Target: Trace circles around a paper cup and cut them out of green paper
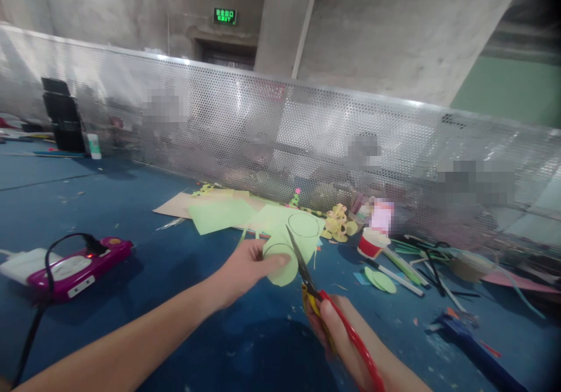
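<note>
My left hand [248, 266] pinches a thin, pale green paper disc [280, 266] between thumb and fingers, just above centre. At five o'clock my right hand [339, 333] grips red-handled scissors [324, 298], fingers curled through the loops, metal blades parted against the disc's right edge. Bare blue felt tabletop [144, 269] lies open at nine o'clock.

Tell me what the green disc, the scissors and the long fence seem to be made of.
Disc: thin matte paper, it seems; it curls in the left hand.
Scissors in the right hand: grey metal blades, glossy red and yellow handles, probably plastic.
Fence: shiny perforated sheet metal, by its regular holes.
</note>
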The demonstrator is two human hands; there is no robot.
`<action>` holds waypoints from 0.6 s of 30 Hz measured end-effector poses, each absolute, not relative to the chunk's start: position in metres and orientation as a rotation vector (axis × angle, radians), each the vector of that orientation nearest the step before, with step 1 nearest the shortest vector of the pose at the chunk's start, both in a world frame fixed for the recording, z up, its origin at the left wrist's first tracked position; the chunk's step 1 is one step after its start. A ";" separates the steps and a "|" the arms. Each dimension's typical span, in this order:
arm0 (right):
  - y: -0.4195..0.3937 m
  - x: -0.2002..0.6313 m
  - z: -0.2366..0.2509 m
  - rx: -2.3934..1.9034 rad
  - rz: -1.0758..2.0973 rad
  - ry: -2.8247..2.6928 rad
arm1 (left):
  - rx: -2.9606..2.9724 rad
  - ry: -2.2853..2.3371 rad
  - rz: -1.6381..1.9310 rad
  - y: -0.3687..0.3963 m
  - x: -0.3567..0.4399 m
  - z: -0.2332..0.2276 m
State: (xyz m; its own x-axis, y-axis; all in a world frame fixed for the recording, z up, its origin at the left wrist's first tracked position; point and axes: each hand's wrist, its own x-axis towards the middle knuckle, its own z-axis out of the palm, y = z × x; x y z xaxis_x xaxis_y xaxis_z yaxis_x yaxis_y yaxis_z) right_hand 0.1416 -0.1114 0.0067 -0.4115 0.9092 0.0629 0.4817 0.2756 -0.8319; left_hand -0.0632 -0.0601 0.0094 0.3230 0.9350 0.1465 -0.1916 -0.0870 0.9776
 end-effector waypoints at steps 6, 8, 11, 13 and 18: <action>-0.111 0.141 0.008 -1.240 0.981 -2.042 | 1.284 0.779 1.122 -0.061 -0.063 0.011; -0.112 0.141 0.009 -1.240 0.954 -2.047 | 1.285 0.787 1.124 -0.061 -0.063 0.011; -0.112 0.140 0.010 -1.224 0.963 -2.047 | 1.293 0.789 1.118 -0.061 -0.064 0.012; -0.111 0.141 0.010 -1.220 0.964 -2.060 | 1.292 0.786 1.106 -0.061 -0.064 0.013; -0.110 0.142 0.012 -1.263 0.913 -2.074 | 1.289 0.801 1.083 -0.060 -0.065 0.014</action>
